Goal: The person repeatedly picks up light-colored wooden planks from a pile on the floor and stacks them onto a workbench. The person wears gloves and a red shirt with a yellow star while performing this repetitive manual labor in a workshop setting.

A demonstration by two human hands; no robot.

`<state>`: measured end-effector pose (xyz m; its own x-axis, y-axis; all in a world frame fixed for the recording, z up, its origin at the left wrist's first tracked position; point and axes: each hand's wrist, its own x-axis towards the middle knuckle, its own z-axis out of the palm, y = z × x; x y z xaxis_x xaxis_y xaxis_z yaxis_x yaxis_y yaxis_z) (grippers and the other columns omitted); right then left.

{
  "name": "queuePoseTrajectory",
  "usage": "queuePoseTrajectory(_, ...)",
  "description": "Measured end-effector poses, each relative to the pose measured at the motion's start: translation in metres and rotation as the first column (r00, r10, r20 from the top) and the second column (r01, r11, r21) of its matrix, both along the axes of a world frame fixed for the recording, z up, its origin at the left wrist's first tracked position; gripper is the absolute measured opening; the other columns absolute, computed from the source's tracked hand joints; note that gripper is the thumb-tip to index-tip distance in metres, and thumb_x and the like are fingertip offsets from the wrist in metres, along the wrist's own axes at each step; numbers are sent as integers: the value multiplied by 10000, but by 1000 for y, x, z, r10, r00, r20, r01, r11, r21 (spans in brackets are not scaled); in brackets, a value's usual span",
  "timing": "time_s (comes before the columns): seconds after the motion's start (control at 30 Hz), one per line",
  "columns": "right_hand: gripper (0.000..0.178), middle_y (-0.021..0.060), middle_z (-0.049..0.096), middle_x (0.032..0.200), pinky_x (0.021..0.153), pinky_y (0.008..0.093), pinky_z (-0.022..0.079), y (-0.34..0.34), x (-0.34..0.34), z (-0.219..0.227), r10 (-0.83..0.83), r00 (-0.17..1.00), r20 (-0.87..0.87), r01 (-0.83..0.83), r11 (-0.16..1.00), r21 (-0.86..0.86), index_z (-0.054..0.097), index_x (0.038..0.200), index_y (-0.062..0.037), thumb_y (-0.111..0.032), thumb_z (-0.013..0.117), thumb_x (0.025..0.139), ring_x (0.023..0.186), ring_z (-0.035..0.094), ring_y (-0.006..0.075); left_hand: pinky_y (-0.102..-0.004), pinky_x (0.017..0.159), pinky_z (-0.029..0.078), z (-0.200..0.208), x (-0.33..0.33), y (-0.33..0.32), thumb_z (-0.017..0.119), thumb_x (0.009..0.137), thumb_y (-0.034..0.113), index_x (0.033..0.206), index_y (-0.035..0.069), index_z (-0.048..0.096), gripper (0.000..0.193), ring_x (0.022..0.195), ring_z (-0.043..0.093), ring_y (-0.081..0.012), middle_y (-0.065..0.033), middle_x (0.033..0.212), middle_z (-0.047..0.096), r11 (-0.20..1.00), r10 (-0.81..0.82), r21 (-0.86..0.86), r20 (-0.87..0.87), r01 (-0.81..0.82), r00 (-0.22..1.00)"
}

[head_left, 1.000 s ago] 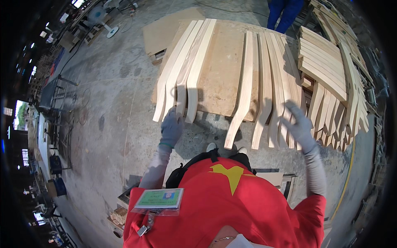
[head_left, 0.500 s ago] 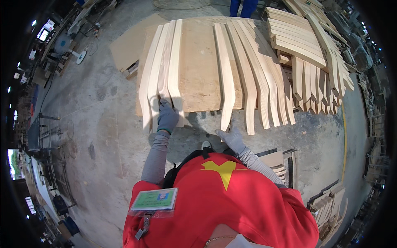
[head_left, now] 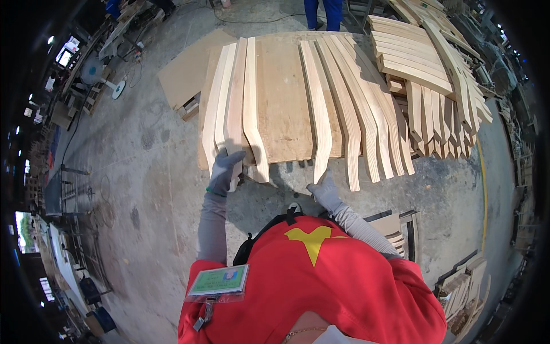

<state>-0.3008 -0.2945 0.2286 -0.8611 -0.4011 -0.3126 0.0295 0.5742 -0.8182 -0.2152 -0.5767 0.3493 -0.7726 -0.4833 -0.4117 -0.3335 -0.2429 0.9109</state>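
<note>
Pale wooden bars, each bent near its close end, lie side by side on a plywood board (head_left: 279, 109). My gloved left hand (head_left: 225, 167) is closed round the near end of a pinkish wooden bar (head_left: 235, 97), third in the left group, thumb across its top. Just right of it lies another bent bar (head_left: 251, 92). At the near tip of a separate bent wooden bar (head_left: 317, 109), my gloved right hand (head_left: 325, 192) has its thumb and fingers on either side. Some of its fingers are hidden under the bar.
Several more bars (head_left: 349, 109) lie right of my right hand's bar, overhanging the board's near edge. A tall stack of wooden parts (head_left: 412, 63) stands at the right. Beyond the board stands a person in blue trousers (head_left: 323, 12). A fan (head_left: 94, 74) is at far left.
My left hand has shifted round the third bar's near end, and that bar now shows a different, flatter face. My right hand stays at its bar's tip. The whole view has shifted slightly.
</note>
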Motion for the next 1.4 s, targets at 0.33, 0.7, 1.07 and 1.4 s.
queuePoseTrajectory(0.33, 422, 129, 606, 843, 594, 256, 505, 37, -15, 54, 523, 494, 695, 476, 506, -719, 514, 1119, 80, -127, 599, 761, 701, 615, 173, -239, 485, 425, -3, 22, 80, 584, 846, 292, 1008, 45, 541, 299, 600, 546, -126, -52, 737, 553, 919, 58, 393, -160, 10, 985)
queuePoseTrajectory(0.7, 503, 163, 603, 1151, 841, 355, 487, 48, 21, 26, 252, 930, -267, -330, 892, -308, 457, 1291, -16, -162, 624, 840, 974, 618, 280, -313, 765, 520, -71, 34, 117, 591, 829, -23, 1067, -38, 553, 241, 867, 611, -200, -130, 976, 592, 856, -477, -337, -217, 393, 852)
queuePoseTrajectory(1.07, 633, 119, 543, 1215, 957, 286, 404, 6, 9, 55, 119, 926, 359, 81, 864, -496, 358, 1360, 40, -286, 614, 882, 1107, 507, 158, -291, 854, 491, -76, 21, 130, 591, 876, 166, 1159, -11, 577, 335, 993, 602, -197, -119, 1092, 611, 837, -522, -370, -316, 404, 792)
queuePoseTrajectory(1.4, 470, 137, 573, 1211, 900, 306, 467, 33, -10, 37, 397, 910, -121, -415, 857, -306, 434, 1317, -9, -291, 478, 944, 1069, 580, 211, -399, 942, 465, -68, 9, 125, 434, 955, 273, 1281, 21, 444, 413, 1129, 541, -235, -138, 1220, 545, 360, 12, 889, -307, 283, 952)
